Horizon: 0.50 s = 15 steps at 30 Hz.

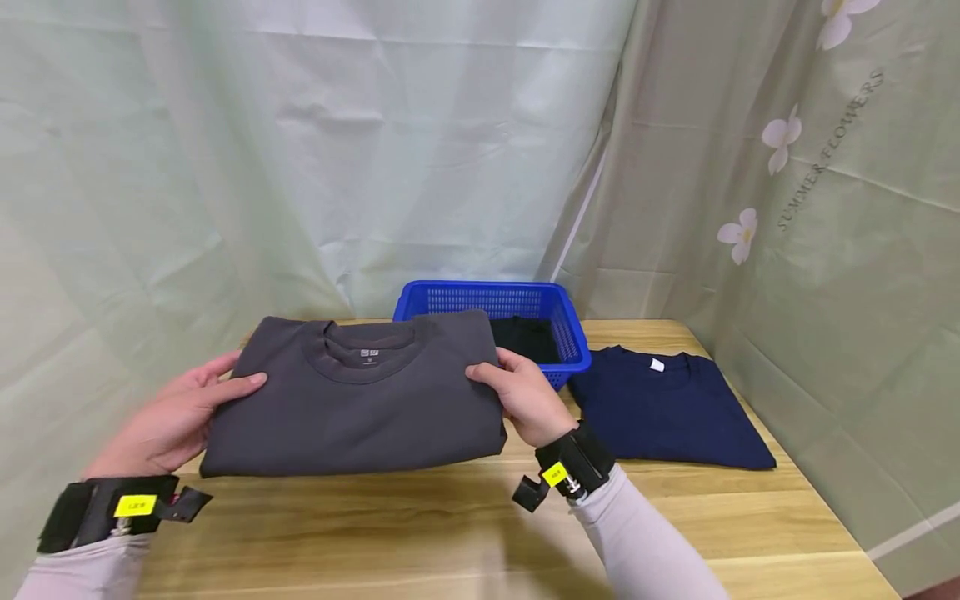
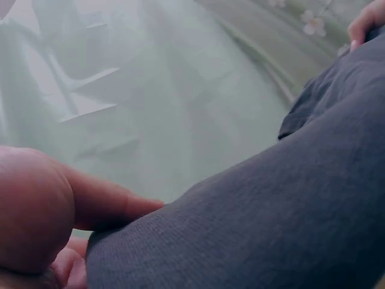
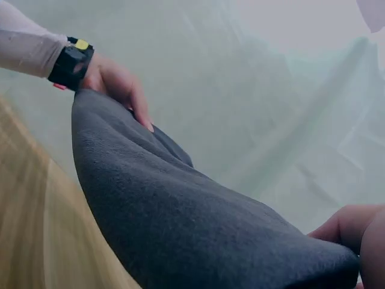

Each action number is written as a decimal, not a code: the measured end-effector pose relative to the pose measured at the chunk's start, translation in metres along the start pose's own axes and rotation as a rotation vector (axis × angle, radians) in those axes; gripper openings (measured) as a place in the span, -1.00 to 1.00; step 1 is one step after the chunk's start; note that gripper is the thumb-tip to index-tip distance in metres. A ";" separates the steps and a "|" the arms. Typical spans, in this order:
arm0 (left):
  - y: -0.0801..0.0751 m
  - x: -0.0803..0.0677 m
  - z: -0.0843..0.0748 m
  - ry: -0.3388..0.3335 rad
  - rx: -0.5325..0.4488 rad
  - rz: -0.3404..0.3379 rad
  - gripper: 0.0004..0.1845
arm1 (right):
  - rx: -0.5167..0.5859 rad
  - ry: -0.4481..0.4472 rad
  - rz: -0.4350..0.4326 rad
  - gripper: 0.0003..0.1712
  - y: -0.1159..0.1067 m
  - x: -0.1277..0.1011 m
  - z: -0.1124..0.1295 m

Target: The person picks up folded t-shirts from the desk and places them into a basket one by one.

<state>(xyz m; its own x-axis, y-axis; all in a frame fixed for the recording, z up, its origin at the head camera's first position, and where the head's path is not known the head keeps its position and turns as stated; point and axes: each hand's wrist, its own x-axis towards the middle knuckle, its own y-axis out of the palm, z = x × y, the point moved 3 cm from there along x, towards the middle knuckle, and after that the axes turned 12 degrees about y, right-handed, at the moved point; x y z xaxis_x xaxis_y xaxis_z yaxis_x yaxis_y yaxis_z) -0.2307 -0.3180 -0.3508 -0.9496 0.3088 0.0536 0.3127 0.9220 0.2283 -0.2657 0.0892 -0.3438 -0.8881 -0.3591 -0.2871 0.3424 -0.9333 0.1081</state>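
A folded dark grey sweatshirt point(image 1: 360, 400) is held by both its short sides above the near part of the wooden table point(image 1: 465, 533), collar facing up and away from the person. The left hand point(image 1: 176, 417) grips the left edge with the thumb laid on top and the fingers tucked beneath; the right hand point(image 1: 525, 400) pinches the right edge the same way, thumb over, fingers under. Judging by this, the folding looks finished and the step in hand is carrying the bundle; the far edge seems lifted off the table, though whether the near edge rests on the wood is hard to tell from the head view. Moving it on would call for both hands keeping level so the folds do not slip open. Behind it stands a blue basket point(image 1: 570, 329) with a dark garment point(image 1: 528, 337) inside, and to the right a navy shirt point(image 1: 667, 408) lies folded flat on the table. The left wrist view adds the thumb pressed into the cloth at close range and the other hand's fingertips point(image 2: 364, 24) at the far edge; the right wrist view shows the sweatshirt sagging between the hands above the table, which the head view does not reveal.
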 end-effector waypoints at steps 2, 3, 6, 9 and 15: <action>0.011 0.007 0.004 0.022 -0.011 0.006 -0.23 | -0.001 0.014 -0.026 -0.57 -0.011 -0.001 -0.001; 0.017 0.011 0.006 0.035 -0.023 0.019 -0.27 | -0.001 0.020 -0.038 -0.57 -0.016 -0.001 -0.001; 0.033 0.020 0.011 0.076 -0.087 0.066 -0.38 | 0.005 0.041 -0.074 -0.57 -0.032 -0.003 -0.002; 0.048 0.028 0.016 0.105 -0.146 0.098 -0.41 | 0.022 0.064 -0.093 -0.55 -0.047 -0.005 -0.004; 0.072 0.044 0.027 0.130 -0.210 0.164 -0.27 | 0.082 0.101 -0.106 -0.54 -0.077 -0.008 -0.008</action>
<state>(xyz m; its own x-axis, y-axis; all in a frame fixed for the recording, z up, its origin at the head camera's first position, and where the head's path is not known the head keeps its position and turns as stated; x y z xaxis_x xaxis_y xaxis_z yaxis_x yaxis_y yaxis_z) -0.2496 -0.2317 -0.3579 -0.8859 0.4045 0.2269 0.4635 0.7895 0.4022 -0.2822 0.1637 -0.3574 -0.8812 -0.2603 -0.3946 0.2187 -0.9645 0.1479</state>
